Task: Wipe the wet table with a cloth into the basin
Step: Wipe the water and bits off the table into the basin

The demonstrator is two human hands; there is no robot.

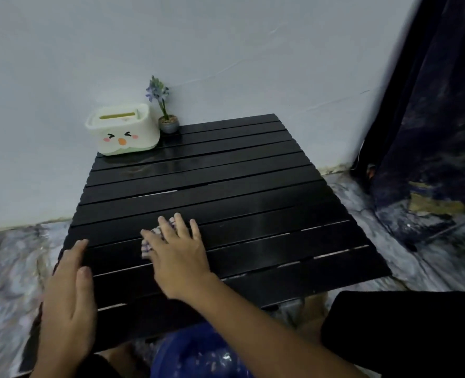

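A low black slatted table (pixel 253 192) fills the middle of the view, with a wet sheen near its far left. My right hand (pixel 178 255) lies flat on a small checked cloth (pixel 151 241), pressing it onto the slats near the front left; most of the cloth is hidden under the palm. Fingers together, my left hand (pixel 67 304) rests along the table's left edge and holds nothing. A blue basin (pixel 196 356) sits below the table's front edge, partly hidden by my right forearm.
A white tissue box with a cartoon face (pixel 122 129) and a small potted purple flower (pixel 167 115) stand at the table's far left corner against the wall. A dark curtain (pixel 438 132) hangs at the right. Marbled floor surrounds the table.
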